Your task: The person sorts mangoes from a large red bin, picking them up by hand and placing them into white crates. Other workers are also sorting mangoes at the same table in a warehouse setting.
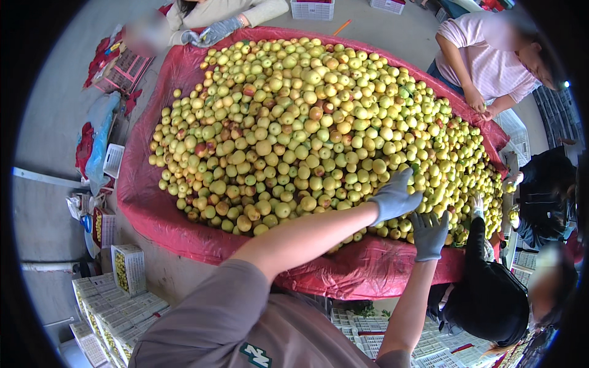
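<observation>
A broad heap of yellow-green jujubes (pixel 276 138), some with red-brown patches, lies before me on a red plastic sheet (pixel 193 241) with raised edges. My left hand (pixel 396 197), in a grey glove, reaches across to the heap's right part, touching the fruit. Its thumb stands away from the fingers, whose undersides are hidden. Nearer my body, my right hand (pixel 430 233) wears a similar glove and rests at the near edge of the heap. Its fingers are spread, and no fruit shows in it.
Close on my right, a co-worker's gloved hand (pixel 477 207) reaches into the heap. Other people's hands (pixel 481 108) and gloved hands (pixel 216 32) are at the far edges. Stacked white plastic crates (pixel 117 299) stand at lower left, and more crates (pixel 435 352) lie behind me.
</observation>
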